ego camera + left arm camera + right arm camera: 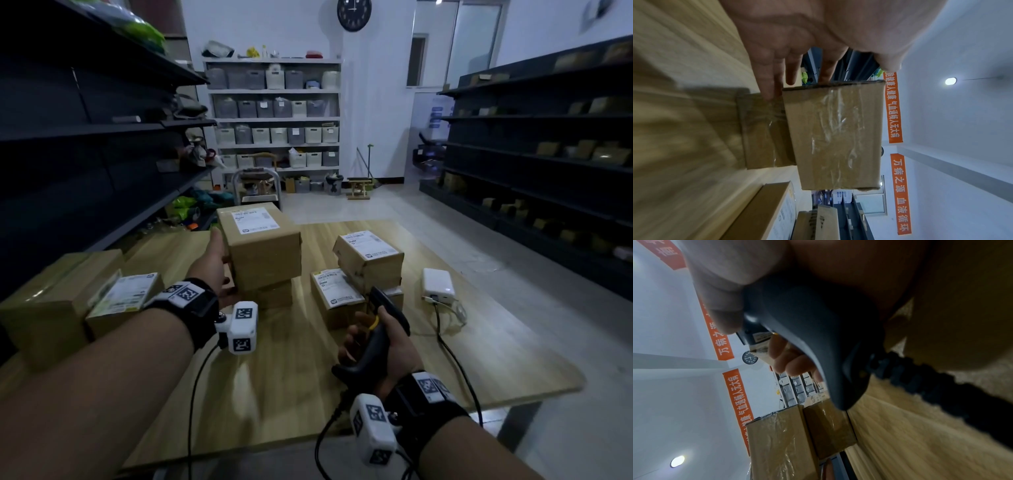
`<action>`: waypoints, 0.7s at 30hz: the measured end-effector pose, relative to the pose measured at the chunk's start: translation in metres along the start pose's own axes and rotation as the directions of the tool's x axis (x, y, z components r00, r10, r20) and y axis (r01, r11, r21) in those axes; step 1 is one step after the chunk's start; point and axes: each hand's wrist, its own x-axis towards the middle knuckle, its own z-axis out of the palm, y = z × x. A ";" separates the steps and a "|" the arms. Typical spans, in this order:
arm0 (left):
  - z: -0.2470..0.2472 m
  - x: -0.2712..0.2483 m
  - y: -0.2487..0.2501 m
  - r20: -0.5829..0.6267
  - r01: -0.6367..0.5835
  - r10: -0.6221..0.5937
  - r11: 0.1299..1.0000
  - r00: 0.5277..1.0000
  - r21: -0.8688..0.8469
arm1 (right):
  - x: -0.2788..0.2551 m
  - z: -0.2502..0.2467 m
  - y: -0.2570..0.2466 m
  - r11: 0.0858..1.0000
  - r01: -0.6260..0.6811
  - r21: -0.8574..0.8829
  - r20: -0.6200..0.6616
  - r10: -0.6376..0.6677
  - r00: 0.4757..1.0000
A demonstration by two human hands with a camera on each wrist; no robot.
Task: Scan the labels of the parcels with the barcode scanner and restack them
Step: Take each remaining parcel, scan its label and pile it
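A brown parcel with a white label on top sits on a lower parcel at the middle of the wooden table. My left hand lies against the top parcel's left side with its fingers straight. Whether the thumb touches the box I cannot tell. Nearer the front, my right hand grips a black barcode scanner by its handle. The scanner's head points toward the labelled parcels on the right.
A stack of labelled parcels stands right of centre, with one parcel in front of it. More parcels lie at the left edge. A white box with a cable sits at the right. Dark shelving lines both sides.
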 end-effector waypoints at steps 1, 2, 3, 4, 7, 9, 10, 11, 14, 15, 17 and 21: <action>-0.001 -0.003 -0.002 -0.018 -0.003 0.002 1.000 1.000 -0.006 | 0.000 0.000 0.000 1.000 -0.002 0.000 0.000 0.002 1.000; -0.002 -0.005 -0.003 -0.035 -0.009 0.009 1.000 0.999 -0.011 | 0.000 0.000 0.000 1.000 -0.001 0.000 0.002 0.001 1.000; -0.004 -0.007 -0.005 -0.053 -0.019 0.018 1.000 0.998 -0.012 | 0.000 0.000 0.000 1.000 0.002 -0.002 0.002 -0.002 1.000; -0.005 -0.012 -0.007 -0.069 -0.033 0.033 0.999 0.997 -0.001 | 0.000 0.000 0.000 1.000 0.004 -0.003 0.001 -0.004 1.000; -0.024 -0.010 -0.015 -0.139 -0.190 0.212 0.969 0.967 0.156 | -0.001 0.000 0.001 1.000 0.009 -0.009 -0.003 -0.009 1.000; -0.041 -0.011 -0.016 -0.176 -0.326 0.411 0.869 0.894 0.371 | 0.000 -0.001 0.001 1.000 0.009 -0.011 0.000 -0.009 1.000; -0.050 -0.011 -0.015 -0.182 -0.353 0.477 0.813 0.860 0.463 | 0.001 -0.002 0.001 1.000 0.009 -0.008 0.006 -0.009 1.000; -0.059 -0.012 -0.012 -0.187 -0.349 0.512 0.768 0.839 0.537 | 0.002 -0.002 0.001 1.000 0.007 -0.004 0.010 -0.007 1.000; -0.084 -0.009 -0.003 -0.176 -0.251 0.576 0.585 0.799 0.771 | 0.003 -0.002 0.001 1.000 0.013 -0.010 0.006 -0.013 1.000; -0.091 -0.008 -0.001 -0.151 -0.195 0.588 0.482 0.795 0.854 | 0.003 -0.002 0.001 1.000 0.018 -0.015 -0.001 -0.018 1.000; -0.103 -0.007 0.000 -0.077 -0.082 0.583 0.241 0.809 0.967 | 0.003 -0.001 0.001 1.000 0.021 -0.018 -0.009 -0.021 1.000; -0.122 0.010 -0.012 0.029 -0.018 0.522 -0.026 0.852 1.000 | 0.000 0.001 0.003 1.000 0.022 -0.007 -0.013 -0.022 1.000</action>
